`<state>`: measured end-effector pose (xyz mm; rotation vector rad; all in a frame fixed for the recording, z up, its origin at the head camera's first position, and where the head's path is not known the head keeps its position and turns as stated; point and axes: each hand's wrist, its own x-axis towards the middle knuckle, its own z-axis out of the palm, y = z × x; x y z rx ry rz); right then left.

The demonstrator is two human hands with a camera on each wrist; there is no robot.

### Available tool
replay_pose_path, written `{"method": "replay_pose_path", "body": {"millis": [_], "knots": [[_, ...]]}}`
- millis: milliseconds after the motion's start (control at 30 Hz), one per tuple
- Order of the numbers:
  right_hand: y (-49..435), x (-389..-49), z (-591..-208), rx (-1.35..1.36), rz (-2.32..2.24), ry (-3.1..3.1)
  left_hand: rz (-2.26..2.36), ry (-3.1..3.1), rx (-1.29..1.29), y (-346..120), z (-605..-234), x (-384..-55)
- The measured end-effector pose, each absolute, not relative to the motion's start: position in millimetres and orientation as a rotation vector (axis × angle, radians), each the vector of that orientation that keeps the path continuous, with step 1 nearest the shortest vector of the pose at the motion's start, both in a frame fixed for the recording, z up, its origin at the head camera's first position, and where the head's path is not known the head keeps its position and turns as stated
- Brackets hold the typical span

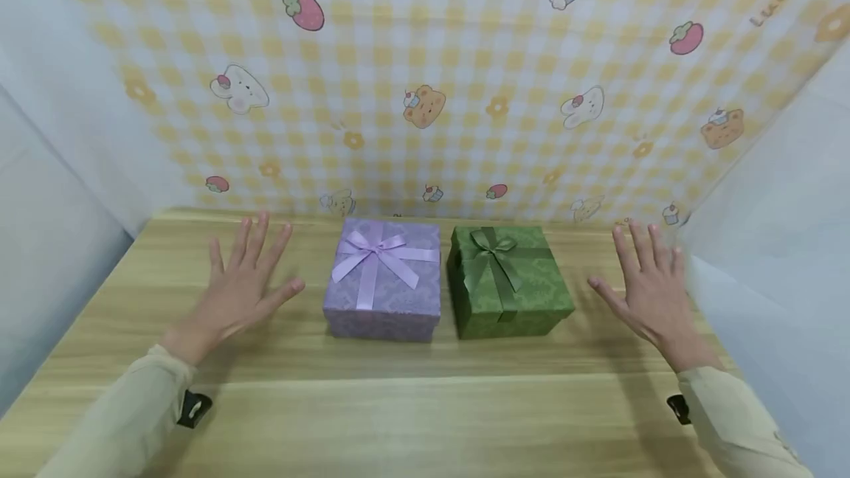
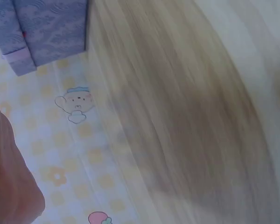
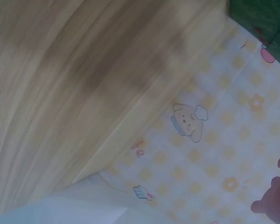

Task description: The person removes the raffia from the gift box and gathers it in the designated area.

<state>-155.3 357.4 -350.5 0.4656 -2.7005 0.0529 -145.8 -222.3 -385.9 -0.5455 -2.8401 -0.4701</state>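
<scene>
A purple gift box (image 1: 381, 323) with a lilac ribbon bow stands near the middle of the wooden table, its lid on. Just right of it, slightly turned, is a green gift box (image 1: 531, 279) with a dark green bow, also lidded. My left hand (image 1: 239, 293) is spread palm down to the left of the purple box, apart from it. On the other side, my right hand (image 1: 654, 293) is spread likewise, to the right of the green box. Neither hand holds anything. Each wrist view catches a corner of the nearer box and part of the hand.
Behind the wooden table (image 1: 425, 419) hangs a yellow checked cloth (image 1: 465, 57) with cartoon prints, close behind both boxes. White sheets (image 1: 783, 205) close off the left and right sides. A black strap piece (image 1: 195, 409) shows under the left sleeve, another under the right.
</scene>
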Motion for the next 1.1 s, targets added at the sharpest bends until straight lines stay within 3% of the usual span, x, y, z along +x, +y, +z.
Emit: {"method": "replay_pose_path", "body": {"millis": [433, 733, 1100], "knots": [[300.9, -145.1, -332.8, 0.634, 0.524, -2.522, -1.089, -2.728, -0.515, -201.0, -381.1, -133.9], [233.6, -115.7, -323.3, 0.618, 1.258, -2.44, -1.528, -2.67, -0.498, -176.1, -364.1, -122.0], [174.6, -100.5, -320.4, 0.737, 1.883, -2.217, -1.729, -2.632, -0.43, -160.5, -361.2, -114.0]]}}
